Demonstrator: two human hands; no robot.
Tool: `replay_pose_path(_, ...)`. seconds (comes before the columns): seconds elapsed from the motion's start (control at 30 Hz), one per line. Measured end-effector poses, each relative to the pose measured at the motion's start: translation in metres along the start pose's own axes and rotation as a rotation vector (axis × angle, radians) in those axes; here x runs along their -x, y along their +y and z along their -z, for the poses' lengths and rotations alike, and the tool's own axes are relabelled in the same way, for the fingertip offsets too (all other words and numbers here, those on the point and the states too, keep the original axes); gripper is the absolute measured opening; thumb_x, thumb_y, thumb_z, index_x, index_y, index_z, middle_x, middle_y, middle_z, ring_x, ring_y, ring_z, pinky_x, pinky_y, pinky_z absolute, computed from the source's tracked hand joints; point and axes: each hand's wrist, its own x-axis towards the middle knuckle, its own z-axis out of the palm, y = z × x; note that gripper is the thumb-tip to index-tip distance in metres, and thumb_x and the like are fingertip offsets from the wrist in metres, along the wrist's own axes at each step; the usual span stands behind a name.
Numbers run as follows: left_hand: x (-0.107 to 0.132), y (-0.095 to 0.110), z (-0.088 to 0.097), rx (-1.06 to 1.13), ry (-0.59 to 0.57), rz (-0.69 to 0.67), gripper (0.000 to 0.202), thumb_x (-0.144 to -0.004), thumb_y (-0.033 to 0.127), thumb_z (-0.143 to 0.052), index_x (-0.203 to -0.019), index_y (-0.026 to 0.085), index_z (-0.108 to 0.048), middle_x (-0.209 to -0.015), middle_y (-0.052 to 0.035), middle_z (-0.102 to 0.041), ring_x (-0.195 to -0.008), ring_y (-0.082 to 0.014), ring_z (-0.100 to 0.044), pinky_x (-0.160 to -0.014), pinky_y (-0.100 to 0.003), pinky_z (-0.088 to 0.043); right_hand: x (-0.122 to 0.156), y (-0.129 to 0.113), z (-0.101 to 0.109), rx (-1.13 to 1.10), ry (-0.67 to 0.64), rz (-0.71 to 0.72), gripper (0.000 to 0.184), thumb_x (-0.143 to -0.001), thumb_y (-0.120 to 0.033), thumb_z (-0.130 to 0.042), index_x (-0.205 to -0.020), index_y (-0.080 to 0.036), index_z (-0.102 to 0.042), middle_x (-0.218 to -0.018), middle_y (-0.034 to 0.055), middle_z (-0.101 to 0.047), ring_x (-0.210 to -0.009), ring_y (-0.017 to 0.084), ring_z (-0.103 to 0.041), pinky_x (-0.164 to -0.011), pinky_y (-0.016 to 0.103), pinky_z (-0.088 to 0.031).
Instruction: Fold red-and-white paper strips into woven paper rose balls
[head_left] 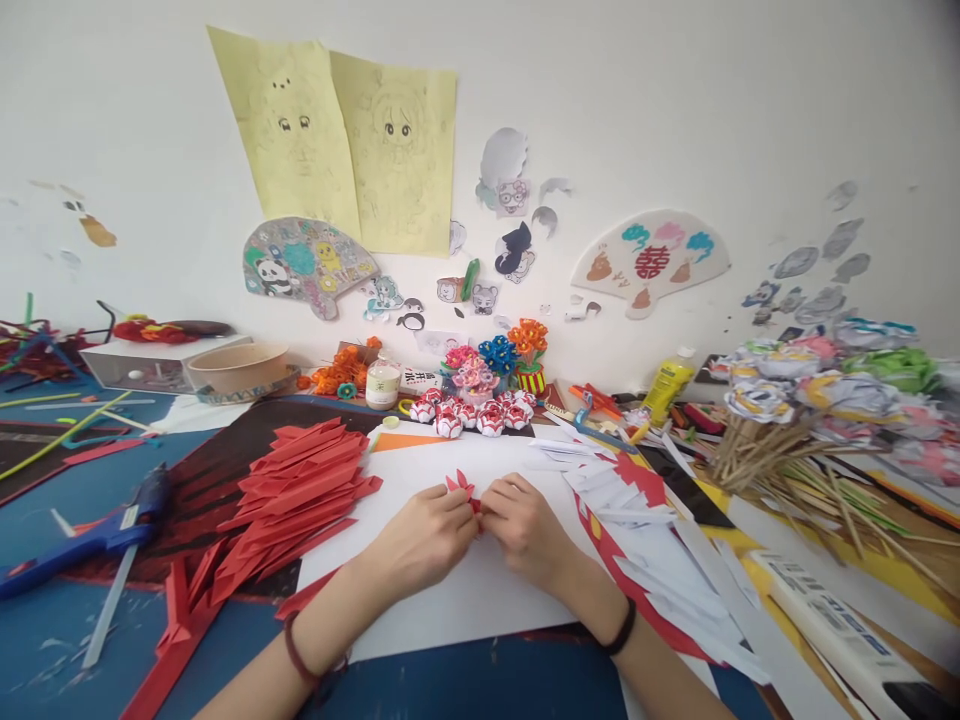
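Observation:
Between my two hands is a small red folded-paper piece (461, 484), its pointed tips sticking up above the fingers. My left hand (431, 535) pinches it from the left. From the right, my right hand (525, 525) has its fingers closed on the same piece; its lower part is hidden by the fingers. Both hands are over a white paper sheet (450, 615). A pile of folded red paper strips (300, 500) lies left of my left hand. Folded white paper strips (622, 500) are spread to the right of my right hand.
At left lies a blue glue gun (112, 535) with a glue stick (111, 605) near it. Finished red-and-white paper flowers (480, 412) stand behind the sheet. A yellow bottle (670, 385) and stick-stemmed paper flowers (765, 400) are at the right, a beige bowl (238, 368) at back left.

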Motion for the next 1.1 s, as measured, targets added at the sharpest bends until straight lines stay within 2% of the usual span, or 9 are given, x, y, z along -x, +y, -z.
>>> replay_pose_path(0.17,-0.002,0.0,0.005,0.217,-0.004,0.217,0.017,-0.09,0.015,-0.048,-0.078,0.019,-0.06,-0.07,-0.0022,-0.06,-0.07,-0.017,-0.052,-0.061,-0.03,-0.039,0.0,0.005,-0.001,-0.15,0.064,-0.203,0.026,-0.079,0.0,-0.054,-0.062,-0.019,-0.06,-0.068,0.0001,-0.059,-0.068,0.015,-0.051,-0.065,0.03,-0.037)
replay_pose_path(0.37,-0.007,0.007,-0.002,0.377,0.034,0.442,0.017,-0.094,0.02,-0.046,-0.082,0.02,-0.058,-0.076,-0.0012,-0.061,-0.075,-0.0171,-0.052,-0.067,-0.029,-0.041,0.0,0.01,-0.001,-0.407,0.106,-0.48,0.023,-0.073,0.001,-0.065,-0.064,-0.019,-0.065,-0.071,0.0003,-0.065,-0.072,0.017,-0.058,-0.065,0.029,-0.046)
replay_pose_path(0.53,-0.008,0.009,-0.004,0.304,0.04,0.532,0.018,-0.095,0.019,-0.044,-0.083,0.019,-0.056,-0.08,-0.0017,-0.063,-0.077,-0.0186,-0.053,-0.068,-0.031,-0.04,-0.005,0.008,0.008,-0.626,0.077,-0.54,0.01,-0.08,-0.02,-0.07,-0.071,-0.018,-0.067,-0.078,0.0031,-0.067,-0.076,0.018,-0.062,-0.069,0.03,-0.049)
replay_pose_path(0.7,-0.005,0.009,0.003,0.335,0.034,0.607,0.021,-0.097,0.028,-0.044,-0.081,0.019,-0.055,-0.077,-0.0009,-0.064,-0.073,-0.0175,-0.056,-0.066,-0.029,-0.041,-0.008,0.006,0.013,-0.609,0.072,-0.578,0.023,-0.083,-0.037,-0.068,-0.071,-0.018,-0.07,-0.068,0.0034,-0.067,-0.065,0.016,-0.059,-0.06,0.028,-0.047)
replay_pose_path(0.8,-0.003,0.012,0.009,0.311,-0.014,0.585,0.026,-0.095,0.041,-0.044,-0.084,0.02,-0.055,-0.073,-0.0006,-0.064,-0.066,-0.0168,-0.059,-0.061,-0.028,-0.041,-0.008,0.007,0.013,-0.714,0.015,-0.66,0.023,-0.081,-0.039,-0.07,-0.074,-0.017,-0.071,-0.069,0.0036,-0.069,-0.058,0.014,-0.057,-0.053,0.025,-0.045)
replay_pose_path(0.9,-0.001,0.015,0.01,0.197,-0.046,0.484,0.034,-0.091,0.051,-0.047,-0.085,0.019,-0.055,-0.071,-0.0016,-0.064,-0.063,-0.0181,-0.06,-0.058,-0.028,-0.039,-0.006,0.008,0.011,-0.863,-0.061,-0.791,0.023,-0.075,-0.039,-0.074,-0.078,-0.016,-0.071,-0.067,0.0029,-0.07,-0.053,0.013,-0.058,-0.049,0.023,-0.043)
replay_pose_path(0.97,-0.001,0.017,0.007,0.089,-0.036,0.422,0.039,-0.089,0.056,-0.049,-0.082,0.018,-0.055,-0.067,-0.0023,-0.063,-0.06,-0.0191,-0.06,-0.056,-0.029,-0.038,-0.006,0.009,0.01,-0.901,-0.057,-0.845,0.024,-0.073,-0.039,-0.076,-0.078,-0.015,-0.072,-0.065,0.003,-0.069,-0.052,0.013,-0.058,-0.048,0.022,-0.043)
replay_pose_path(1.03,-0.001,0.019,0.003,-0.026,0.002,0.367,0.038,-0.089,0.053,-0.05,-0.077,0.017,-0.053,-0.061,-0.0015,-0.061,-0.055,-0.0191,-0.059,-0.052,-0.029,-0.035,-0.005,0.009,0.009,-0.916,-0.019,-0.872,0.025,-0.071,-0.038,-0.077,-0.076,-0.015,-0.072,-0.068,0.0044,-0.07,-0.054,0.014,-0.059,-0.05,0.023,-0.044)
replay_pose_path(1.1,-0.001,0.019,-0.001,-0.123,0.057,0.298,0.032,-0.092,0.042,-0.052,-0.071,0.018,-0.051,-0.056,0.0001,-0.057,-0.051,-0.0182,-0.056,-0.049,-0.03,-0.033,-0.005,0.01,0.009,-0.944,-0.008,-0.899,0.025,-0.069,-0.039,-0.077,-0.073,-0.014,-0.072,-0.069,0.0054,-0.071,-0.055,0.015,-0.061,-0.05,0.024,-0.045)
